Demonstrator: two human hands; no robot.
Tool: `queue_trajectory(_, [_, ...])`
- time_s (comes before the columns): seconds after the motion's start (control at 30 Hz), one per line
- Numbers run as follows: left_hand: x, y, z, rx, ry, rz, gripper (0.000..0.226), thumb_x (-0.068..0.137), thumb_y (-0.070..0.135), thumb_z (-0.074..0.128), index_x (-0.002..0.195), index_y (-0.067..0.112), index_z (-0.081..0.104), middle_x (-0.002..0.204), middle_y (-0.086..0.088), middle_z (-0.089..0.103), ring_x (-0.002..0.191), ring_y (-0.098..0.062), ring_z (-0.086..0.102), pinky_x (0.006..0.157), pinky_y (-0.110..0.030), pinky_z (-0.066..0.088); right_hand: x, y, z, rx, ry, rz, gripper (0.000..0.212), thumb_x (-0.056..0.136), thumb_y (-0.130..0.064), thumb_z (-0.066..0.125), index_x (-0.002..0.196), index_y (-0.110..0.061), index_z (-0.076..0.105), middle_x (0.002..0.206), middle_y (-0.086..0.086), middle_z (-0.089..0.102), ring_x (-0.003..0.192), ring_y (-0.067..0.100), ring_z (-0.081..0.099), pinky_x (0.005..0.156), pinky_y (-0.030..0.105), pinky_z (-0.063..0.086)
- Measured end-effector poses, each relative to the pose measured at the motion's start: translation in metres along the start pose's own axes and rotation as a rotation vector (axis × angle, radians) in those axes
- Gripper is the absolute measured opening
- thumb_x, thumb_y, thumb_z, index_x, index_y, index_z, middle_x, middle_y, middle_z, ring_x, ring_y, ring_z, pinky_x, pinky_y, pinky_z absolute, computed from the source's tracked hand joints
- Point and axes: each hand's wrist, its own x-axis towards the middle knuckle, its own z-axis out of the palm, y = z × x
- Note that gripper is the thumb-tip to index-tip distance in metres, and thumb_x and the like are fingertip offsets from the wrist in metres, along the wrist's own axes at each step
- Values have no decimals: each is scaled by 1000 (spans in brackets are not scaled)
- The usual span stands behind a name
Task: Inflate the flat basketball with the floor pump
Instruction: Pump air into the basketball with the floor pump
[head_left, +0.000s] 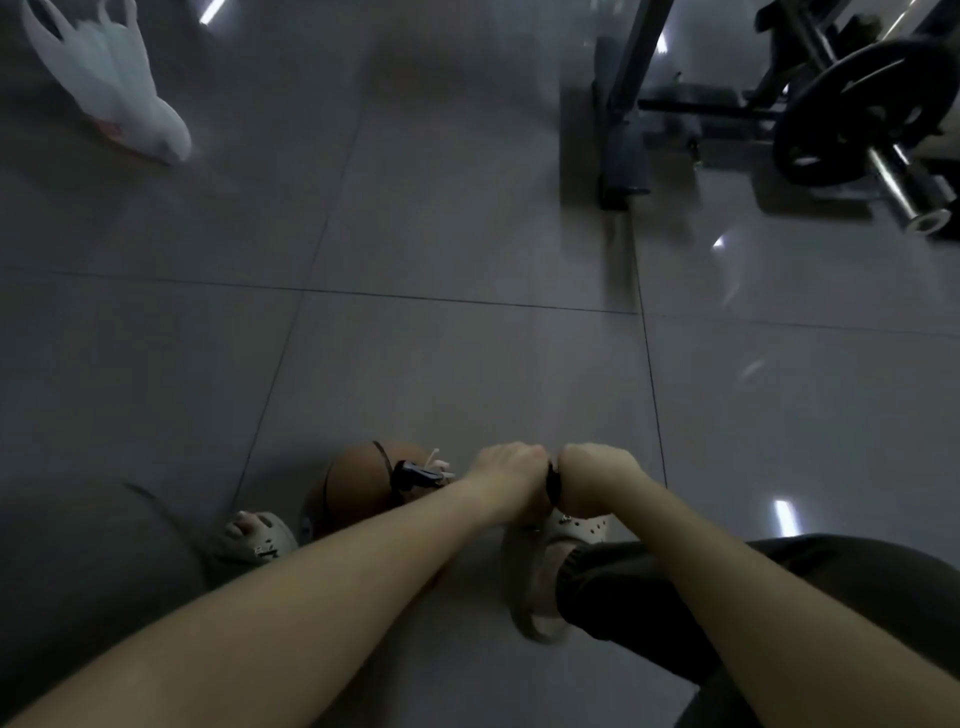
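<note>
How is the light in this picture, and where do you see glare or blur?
Head view: dim overall, the basketball and the left hand and right hand are dark but readable; white glare spots lie on the glossy floor at right; the white bag and the weight plate look smeared by blur; tile lines bow slightly.

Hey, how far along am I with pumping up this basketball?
Done: the black hose end seems plugged into the basketball. In hand: your left hand and right hand both grip the pump handle. Left: the ball's firmness can't be judged from here, so likely more strokes, then pulling the hose end out.
</note>
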Motion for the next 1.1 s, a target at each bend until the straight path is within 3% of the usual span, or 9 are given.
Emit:
queue_trajectory(0.13, [8,-2,10,31,-23,7,29,92,31,67,114,13,64,117,-12,67,108,-32,66,78,-36,44,10,0,11,-14,16,29,8,88,-22,64,95,-17,64,81,-1,63,79,19,66,79,35,58])
queue_trajectory(0.23, [-4,3,-2,29,-73,18,22,89,30,69,105,16,64,104,-9,66,100,-31,66,76,-36,46,-3,-1,5,5,-37,30,13,89,-24,64,99,-15,62,82,0,60,77,20,62,75,33,55])
queue_trajectory(0.33, [-23,8,-44,12,-95,78,16,90,31,69,86,19,59,81,-1,61,80,-27,63,63,-31,44,-32,3,-36,105,-183,4,19,91,-21,67,105,-10,61,88,7,63,68,18,56,68,31,54])
queue_trajectory(0.53, [-55,30,-153,-87,-33,148,6,86,20,72,89,15,71,80,-4,69,65,-19,61,57,-32,47,-93,17,-128,195,-71,-71,17,86,-14,71,101,-9,66,76,5,57,63,16,51,58,27,48])
queue_trajectory(0.7, [-20,7,-63,-78,-55,40,20,92,27,67,75,21,58,73,1,62,66,-19,60,55,-30,43,-40,1,-53,122,-38,-24,9,91,-18,64,84,-12,61,74,2,57,61,14,54,57,25,48])
queue_trajectory(0.77, [0,-3,-30,-24,-11,10,20,87,29,68,73,22,54,73,2,58,72,-24,63,59,-32,43,-9,2,-21,83,25,-3,16,90,-24,61,78,-15,56,73,1,58,69,18,60,66,30,55])
queue_trajectory(0.83, [10,-5,-10,-15,-7,6,12,83,28,68,82,19,60,84,-3,64,84,-29,67,64,-33,44,8,4,-2,71,47,10,15,89,-26,61,79,-18,54,78,1,59,76,20,62,77,34,57])
queue_trajectory(0.93, [13,-4,4,8,-26,25,20,87,27,68,102,15,64,104,-10,67,97,-31,66,72,-35,44,16,7,12,97,18,23,14,90,-28,62,97,-17,61,87,1,63,83,19,65,83,36,58])
queue_trajectory(1.1, [-5,-6,-22,-1,-110,65,17,88,24,68,77,21,56,77,0,60,77,-26,63,62,-34,44,-12,-1,-8,116,-93,20,16,90,-23,65,99,-10,60,83,4,61,82,22,65,75,34,58])
